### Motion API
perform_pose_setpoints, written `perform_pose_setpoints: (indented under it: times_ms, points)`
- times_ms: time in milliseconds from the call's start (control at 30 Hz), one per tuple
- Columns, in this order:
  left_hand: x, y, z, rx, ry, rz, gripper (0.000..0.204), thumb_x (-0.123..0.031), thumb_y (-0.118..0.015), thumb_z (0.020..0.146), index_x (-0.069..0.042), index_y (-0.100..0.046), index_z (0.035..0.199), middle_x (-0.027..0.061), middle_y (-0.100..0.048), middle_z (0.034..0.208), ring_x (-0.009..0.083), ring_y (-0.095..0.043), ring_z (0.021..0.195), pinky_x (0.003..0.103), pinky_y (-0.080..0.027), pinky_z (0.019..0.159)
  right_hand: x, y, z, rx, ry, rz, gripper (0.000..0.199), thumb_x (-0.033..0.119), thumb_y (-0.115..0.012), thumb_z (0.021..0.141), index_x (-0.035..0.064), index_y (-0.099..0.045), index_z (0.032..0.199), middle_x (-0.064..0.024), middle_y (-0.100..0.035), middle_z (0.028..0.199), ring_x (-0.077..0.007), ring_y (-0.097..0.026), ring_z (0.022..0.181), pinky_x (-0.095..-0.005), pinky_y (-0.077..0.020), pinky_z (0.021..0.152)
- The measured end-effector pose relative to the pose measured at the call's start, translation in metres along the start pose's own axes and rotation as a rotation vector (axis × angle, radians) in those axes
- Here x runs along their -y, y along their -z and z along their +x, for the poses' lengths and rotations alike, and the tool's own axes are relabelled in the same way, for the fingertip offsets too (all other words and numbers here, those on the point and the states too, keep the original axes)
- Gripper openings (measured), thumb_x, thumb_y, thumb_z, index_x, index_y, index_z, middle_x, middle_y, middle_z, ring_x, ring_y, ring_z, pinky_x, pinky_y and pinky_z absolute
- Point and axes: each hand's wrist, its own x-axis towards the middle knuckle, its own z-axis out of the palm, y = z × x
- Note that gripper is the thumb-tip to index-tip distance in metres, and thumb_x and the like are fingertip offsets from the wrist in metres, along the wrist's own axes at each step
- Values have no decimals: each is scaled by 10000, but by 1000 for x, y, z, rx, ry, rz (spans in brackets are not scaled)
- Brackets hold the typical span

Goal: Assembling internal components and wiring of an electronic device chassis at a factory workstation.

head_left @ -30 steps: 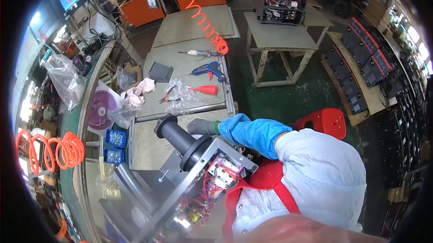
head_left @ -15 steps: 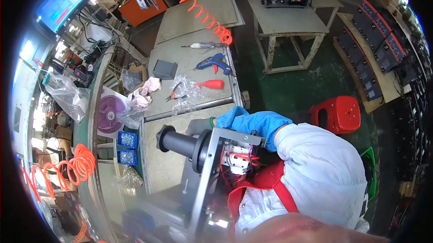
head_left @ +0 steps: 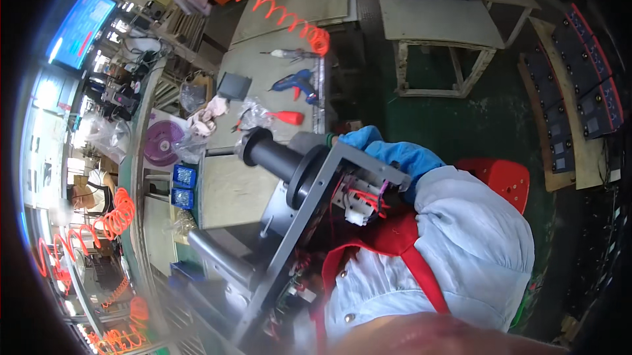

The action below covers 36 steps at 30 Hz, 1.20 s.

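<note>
A machine unit with a grey metal frame [head_left: 304, 213] tilts across my front over the bench. From its panel a black spool holder [head_left: 280, 159] sticks out to the left, and a second dark cylinder [head_left: 224, 257] lies lower down. Red wires and white connectors [head_left: 362, 200] show inside the frame. My right hand [head_left: 309, 141], in a grey glove below a blue sleeve cover, is closed at the unit's far side, behind the spool holder; its fingertips are partly hidden. My left hand is out of sight; the unit covers much of the lower left, where the picture is blurred.
Along the bench beyond lie a red-handled tool [head_left: 286, 117], pliers [head_left: 242, 120], a blue glue gun [head_left: 295, 85] and a grey box [head_left: 234, 86]. Blue screw bins [head_left: 184, 176] and a purple fan [head_left: 164, 143] stand left. A red stool [head_left: 503, 180] is at right.
The unit has moved farther over the bench, with my right hand moving along with it. More of its lower part, with the second cylinder, now shows. The view has also turned.
</note>
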Motion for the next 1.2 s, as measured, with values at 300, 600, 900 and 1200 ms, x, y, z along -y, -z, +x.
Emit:
perform_pose_setpoints:
  times_ms: [300,600,900,1200]
  points:
    - [-191,-137,-65,152,-100,-7,106,-240,-586,858,-167,-663,869,56,-657,817,201,-626,781,354,-466,629,-70,237,-321,-480,-538,92,291,261,-626,810,47,-647,1005,-154,-655,916,-311,-635,863,-419,-483,747]
    - [-363,-280,-53,337,-212,-2,109,-246,-591,860,-165,-662,872,55,-658,815,196,-626,773,351,-466,620,-105,365,-576,-1040,-984,119,302,264,-616,836,38,-641,1035,-147,-651,935,-292,-626,885,-410,-480,768]
    - [-535,-436,35,457,-287,62,113,-253,-595,863,-163,-662,874,55,-659,813,191,-625,765,348,-465,610,-149,453,-689,-1364,-1269,86,314,266,-605,862,29,-634,1065,-140,-648,953,-272,-618,906,-401,-478,789]
    - [-702,-563,115,502,-355,229,117,-259,-599,866,-160,-661,877,54,-660,811,186,-625,756,344,-465,601,-149,494,-755,-1597,-1608,148,326,268,-595,888,20,-628,1096,-133,-644,972,-253,-609,927,-392,-475,811]
